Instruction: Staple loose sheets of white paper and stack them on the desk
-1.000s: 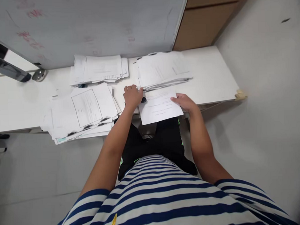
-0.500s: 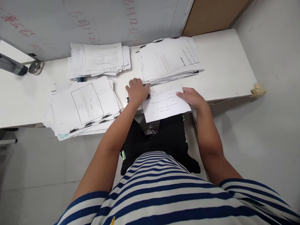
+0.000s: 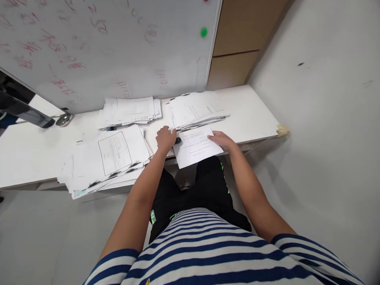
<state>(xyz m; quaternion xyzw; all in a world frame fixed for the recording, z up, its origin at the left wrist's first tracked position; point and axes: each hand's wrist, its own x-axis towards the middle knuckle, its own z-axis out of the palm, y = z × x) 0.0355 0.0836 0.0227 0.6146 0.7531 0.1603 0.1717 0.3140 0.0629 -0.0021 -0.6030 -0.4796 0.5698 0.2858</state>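
My left hand (image 3: 165,138) is closed over a black stapler (image 3: 178,141), pressing it near the front of the white table. Most of the stapler is hidden under the palm; its rounded black end pokes out over the left edge of a printed sheet of paper (image 3: 196,149). The thumb and fingers of my right hand (image 3: 221,139) pinch that sheet by its right side. The sheet's lower part juts past the table edge above my lap. Right behind it lies a stack of printed papers (image 3: 193,107).
Another paper stack (image 3: 134,109) lies at the back, and a larger, uneven pile (image 3: 115,151) overhangs the front edge at left. A whiteboard (image 3: 162,60) rises behind the white table (image 3: 248,115). At the far left are a round metallic object (image 3: 64,120) and a dark cylindrical object (image 3: 33,112).
The view has tilted up, bringing in more of the whiteboard. Both hands keep their places, left on the stapler and right on the sheet.
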